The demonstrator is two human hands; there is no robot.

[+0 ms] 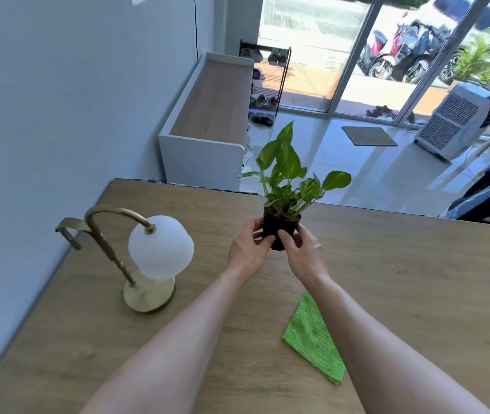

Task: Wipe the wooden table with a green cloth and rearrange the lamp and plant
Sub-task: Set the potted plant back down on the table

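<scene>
The green cloth [312,339] is lying idle under my right forearm. My left hand [248,249] and right hand [306,252] are gripping the plant [281,231], repositioning it; next it needs setting down upright, I'd say.

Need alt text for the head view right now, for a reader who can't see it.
Both hands, left hand and right hand, hold a small potted plant over a wooden table. A brass lamp stands left; a folded green cloth lies nearer.

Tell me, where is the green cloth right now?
The green cloth lies flat on the wooden table, low and right of centre in the head view, partly under the right forearm, nearer than the plant.
</scene>
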